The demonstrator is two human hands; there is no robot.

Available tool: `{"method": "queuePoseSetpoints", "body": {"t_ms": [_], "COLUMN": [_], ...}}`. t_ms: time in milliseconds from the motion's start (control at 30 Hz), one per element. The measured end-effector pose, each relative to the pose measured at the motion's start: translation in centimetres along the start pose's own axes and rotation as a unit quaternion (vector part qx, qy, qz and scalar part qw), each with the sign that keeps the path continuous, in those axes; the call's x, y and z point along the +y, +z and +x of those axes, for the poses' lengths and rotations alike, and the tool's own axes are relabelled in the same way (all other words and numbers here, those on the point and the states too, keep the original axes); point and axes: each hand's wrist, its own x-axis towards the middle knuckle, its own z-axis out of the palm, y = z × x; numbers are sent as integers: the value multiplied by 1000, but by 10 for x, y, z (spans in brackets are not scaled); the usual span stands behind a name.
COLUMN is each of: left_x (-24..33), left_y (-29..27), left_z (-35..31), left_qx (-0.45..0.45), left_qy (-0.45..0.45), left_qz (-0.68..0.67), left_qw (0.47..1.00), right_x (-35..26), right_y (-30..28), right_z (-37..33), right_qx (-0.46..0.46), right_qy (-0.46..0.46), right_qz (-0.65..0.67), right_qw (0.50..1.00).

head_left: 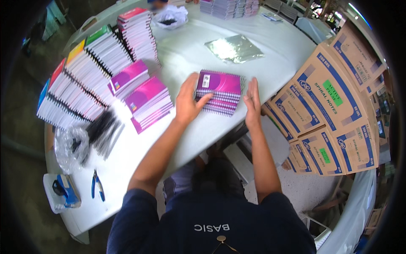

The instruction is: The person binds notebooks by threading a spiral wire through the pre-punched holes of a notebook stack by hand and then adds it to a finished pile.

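Observation:
A stack of purple spiral notebooks (221, 80) stands near the table's front edge, with wire bindings showing along its front and right sides. My left hand (188, 99) grips its left side, fingers straight along the edge and thumb across the front. Beside the stack's right side, my right hand (252, 103) is open and upright, palm facing inward with fingers stretched out; a narrow gap seems to separate it from the notebooks. Left of my left hand lie more purple notebooks (148, 95) in two leaning piles.
Tall rows of wire-bound books (80, 82) line the left. Nearer are loose black binding wires (103, 133), a clear plastic bag (71, 148), blue-handled cutters (97, 186) and a white tray (51, 199). A clear plastic sleeve (234, 48) lies beyond the stack. Cardboard boxes (323, 91) rise at right.

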Motion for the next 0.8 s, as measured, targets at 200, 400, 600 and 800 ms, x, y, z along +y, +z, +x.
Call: {"method": "queuePoseSetpoints", "body": {"t_ms": [200,400,600,800], "left_x": [2,-2,-22,-6], "left_y": [33,45,40,43], "left_z": [0,-8,-11,-15], "left_qx": [130,258,142,191], "left_qy": [-305,-261,-313,-280], "left_qz": [-107,-160,-168,-166], "left_qw": [937,916,924,926], "right_x": [15,24,21,25], "right_y": [55,60,73,74], "right_z": [-24,-26,-25,-24], "right_qx": [185,267,292,335], "right_qy": [-37,-130,-70,-111], "right_qz": [-190,-224,-212,-288], "right_qw": [964,928,930,890]}}
